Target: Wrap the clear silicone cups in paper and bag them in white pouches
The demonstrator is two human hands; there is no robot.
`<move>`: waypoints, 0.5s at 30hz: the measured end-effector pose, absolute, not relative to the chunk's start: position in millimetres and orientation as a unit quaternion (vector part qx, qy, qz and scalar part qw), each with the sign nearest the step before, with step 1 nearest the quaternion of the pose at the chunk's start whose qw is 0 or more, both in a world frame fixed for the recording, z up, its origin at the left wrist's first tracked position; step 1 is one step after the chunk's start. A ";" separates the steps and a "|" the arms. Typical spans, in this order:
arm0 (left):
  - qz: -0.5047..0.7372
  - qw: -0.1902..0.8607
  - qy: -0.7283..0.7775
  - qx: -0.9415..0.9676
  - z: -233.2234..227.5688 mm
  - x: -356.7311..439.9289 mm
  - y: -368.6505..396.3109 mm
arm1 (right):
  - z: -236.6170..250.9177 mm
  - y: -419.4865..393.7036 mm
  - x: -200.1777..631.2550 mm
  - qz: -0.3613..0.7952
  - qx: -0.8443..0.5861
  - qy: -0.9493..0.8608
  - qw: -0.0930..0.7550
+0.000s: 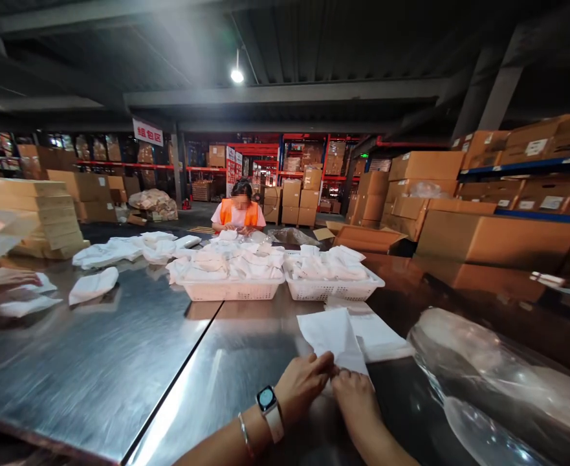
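Both the left hand [304, 387] and the right hand [357, 398] are pinching the near end of a white bag [336, 340] lying near the table's [120, 362] near edge, fingers closed on it. Two white baskets [233, 288] mid-table are already heaped with packed bags, so much seems done; this one is looking unfinished.

Only readable text I see: a white hanging sign [147, 132] at about 11 o'clock, red Chinese characters, looks like 组包区. White labels [551, 202] on the cartons at 2 o'clock, print too small to read. Red-and-white banners [231, 169] on the racks at 12 o'clock, blurred, unreadable. My smartwatch [266, 399] at 6 o'clock shows a lit face, nothing legible.
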State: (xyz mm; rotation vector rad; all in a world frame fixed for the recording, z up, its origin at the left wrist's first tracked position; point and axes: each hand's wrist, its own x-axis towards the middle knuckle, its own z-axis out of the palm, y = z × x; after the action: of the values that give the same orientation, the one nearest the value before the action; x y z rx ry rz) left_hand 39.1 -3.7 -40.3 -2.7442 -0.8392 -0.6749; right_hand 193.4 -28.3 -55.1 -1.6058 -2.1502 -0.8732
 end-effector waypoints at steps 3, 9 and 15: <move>-0.254 0.089 -0.337 -0.902 -40.4 39.0 -3.5 | -47.4 -21.5 193.0 -0.347 -0.551 -0.749 0.120; -0.314 0.123 -0.362 -0.869 -36.2 38.6 -8.5 | -69.8 -9.4 206.7 -0.373 -0.482 -0.771 0.186; -0.456 -0.082 -0.446 -0.766 -45.1 37.8 -0.1 | -65.0 -11.1 210.9 -0.287 -0.512 -0.788 0.185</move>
State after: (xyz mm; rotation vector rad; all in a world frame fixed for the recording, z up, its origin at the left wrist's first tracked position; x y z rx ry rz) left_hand 37.8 -0.1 -45.1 -2.5417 -1.4793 -1.5115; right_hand 210.9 -11.1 -65.0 -1.4442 -2.2213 -0.8093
